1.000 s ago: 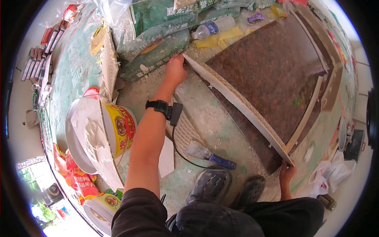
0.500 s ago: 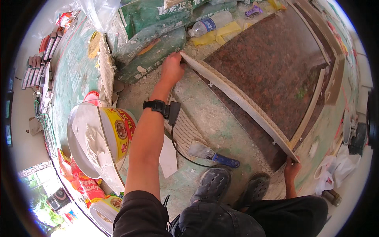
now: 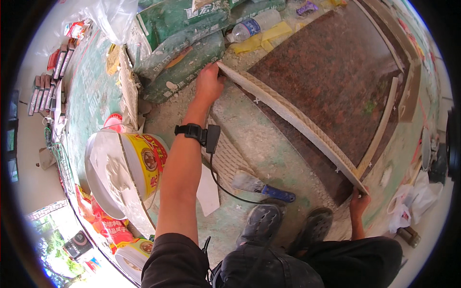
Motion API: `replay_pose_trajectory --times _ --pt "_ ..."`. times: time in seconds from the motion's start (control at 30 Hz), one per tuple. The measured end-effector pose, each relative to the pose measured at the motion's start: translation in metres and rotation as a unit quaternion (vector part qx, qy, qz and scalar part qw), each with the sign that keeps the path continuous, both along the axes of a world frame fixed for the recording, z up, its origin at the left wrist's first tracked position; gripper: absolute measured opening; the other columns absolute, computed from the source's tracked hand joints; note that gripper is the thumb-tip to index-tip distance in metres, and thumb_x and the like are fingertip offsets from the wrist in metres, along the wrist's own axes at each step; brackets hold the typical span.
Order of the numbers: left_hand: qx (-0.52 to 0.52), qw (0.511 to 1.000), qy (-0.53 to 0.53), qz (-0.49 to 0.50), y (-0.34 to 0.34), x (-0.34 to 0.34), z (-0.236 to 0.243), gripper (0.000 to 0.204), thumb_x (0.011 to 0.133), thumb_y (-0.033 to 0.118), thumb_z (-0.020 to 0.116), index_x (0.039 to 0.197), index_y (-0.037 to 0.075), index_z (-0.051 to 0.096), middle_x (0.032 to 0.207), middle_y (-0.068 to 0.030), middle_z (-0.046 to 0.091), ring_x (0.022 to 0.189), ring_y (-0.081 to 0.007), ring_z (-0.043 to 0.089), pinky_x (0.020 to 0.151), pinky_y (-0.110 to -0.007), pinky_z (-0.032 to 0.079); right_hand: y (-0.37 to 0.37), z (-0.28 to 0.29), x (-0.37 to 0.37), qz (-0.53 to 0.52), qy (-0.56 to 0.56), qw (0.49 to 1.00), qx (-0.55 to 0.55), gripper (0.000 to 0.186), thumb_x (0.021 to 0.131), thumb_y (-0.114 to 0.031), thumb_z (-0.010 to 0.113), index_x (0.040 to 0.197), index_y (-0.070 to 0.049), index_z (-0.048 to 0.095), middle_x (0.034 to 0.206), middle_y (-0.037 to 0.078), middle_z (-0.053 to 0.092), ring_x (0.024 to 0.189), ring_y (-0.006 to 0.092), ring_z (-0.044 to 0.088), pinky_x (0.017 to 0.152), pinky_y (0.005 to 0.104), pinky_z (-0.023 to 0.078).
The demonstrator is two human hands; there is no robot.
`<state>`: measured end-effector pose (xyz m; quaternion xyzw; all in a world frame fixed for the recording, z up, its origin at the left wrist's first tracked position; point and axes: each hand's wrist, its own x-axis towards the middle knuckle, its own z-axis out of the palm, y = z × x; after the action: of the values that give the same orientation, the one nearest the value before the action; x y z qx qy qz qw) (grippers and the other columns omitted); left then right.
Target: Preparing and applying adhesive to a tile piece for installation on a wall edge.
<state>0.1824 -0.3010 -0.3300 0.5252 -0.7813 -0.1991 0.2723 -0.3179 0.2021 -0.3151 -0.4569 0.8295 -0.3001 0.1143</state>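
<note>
Across the reddish-brown speckled slab (image 3: 321,72), on a diagonal: one long, narrow strip (image 3: 293,116), pale and dusty along one side, tan and ridged along the other. Left hand (image 3: 210,82): closed on the strip's upper left end, just beside the green bags (image 3: 185,72). Right hand (image 3: 359,204): at the lower right end, apparently pinching it, though the fingers are partly hidden. Whether the strip bears on the slab along its whole length cannot be told.

Upon the slab, right side: a second strip (image 3: 382,125), tan, its lower end near the held one; a third strip (image 3: 384,36), farther off.

On the dusty green floor (image 3: 269,139): a putty knife (image 3: 278,193), blue-handled, near the dark clogs (image 3: 263,221); a ribbed tile piece (image 3: 225,149); a white offcut (image 3: 207,192), beside the left forearm. To the left: a bucket (image 3: 144,161), yellow and red, with a putty-smeared board (image 3: 113,163) over its mouth. Beyond the slab: a clear bottle (image 3: 254,26), lying on its side, touching yellow scraps (image 3: 269,37).
</note>
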Motion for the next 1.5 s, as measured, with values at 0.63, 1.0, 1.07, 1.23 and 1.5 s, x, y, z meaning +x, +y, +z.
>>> replay_pose_trajectory --times 0.63,1.0,1.07,1.23,1.5 --pt "0.036 0.998 0.047 0.019 0.001 0.001 0.010 0.028 0.074 -0.001 0.082 0.101 0.000 0.072 0.096 -0.0206 0.071 0.092 -0.0421 0.069 0.081 -0.049 0.055 -0.001 0.004 0.001 -0.021 0.013 0.999 0.027 0.005 0.096 -0.004 0.071 0.099 0.000 0.069 0.080 0.011 0.067 0.074 0.0197 0.064 0.071 0.0343 0.052" --pt "0.007 1.000 -0.001 -0.012 -0.003 0.000 0.011 0.034 0.079 -0.006 0.080 0.111 -0.001 0.069 0.092 -0.0194 0.075 0.087 -0.0323 0.075 0.079 -0.041 0.058 0.000 0.002 0.002 -0.024 0.002 1.000 0.009 0.007 0.097 -0.005 0.072 0.099 0.000 0.068 0.082 0.010 0.067 0.076 0.0203 0.066 0.072 0.0346 0.052" --pt "0.003 1.000 0.006 -0.014 -0.004 0.001 0.011 0.032 0.081 -0.006 0.077 0.111 -0.001 0.068 0.090 -0.0181 0.074 0.083 -0.0312 0.074 0.077 -0.040 0.057 0.001 0.003 0.001 -0.017 0.027 0.999 0.029 0.008 0.097 -0.004 0.072 0.099 0.001 0.066 0.079 0.009 0.066 0.076 0.0163 0.064 0.072 0.0327 0.051" --pt "0.054 0.997 0.050 -0.031 -0.007 0.004 0.014 0.027 0.078 -0.006 0.075 0.103 0.003 0.071 0.088 -0.0167 0.070 0.080 -0.0344 0.069 0.072 -0.042 0.054 0.004 -0.001 -0.001 -0.036 0.017 0.999 0.028 0.004 0.096 -0.002 0.071 0.097 0.000 0.067 0.082 0.012 0.066 0.076 0.0234 0.066 0.071 0.0359 0.052" --pt "0.101 0.993 0.066 -0.015 0.000 0.001 0.024 0.021 0.082 -0.006 0.076 0.100 0.004 0.071 0.078 -0.0085 0.067 0.066 -0.0124 0.058 0.063 -0.031 0.049 0.005 0.000 0.006 -0.022 0.040 0.999 0.003 0.007 0.092 0.006 0.066 0.098 0.002 0.066 0.083 0.015 0.062 0.077 0.0307 0.065 0.071 0.0375 0.050"
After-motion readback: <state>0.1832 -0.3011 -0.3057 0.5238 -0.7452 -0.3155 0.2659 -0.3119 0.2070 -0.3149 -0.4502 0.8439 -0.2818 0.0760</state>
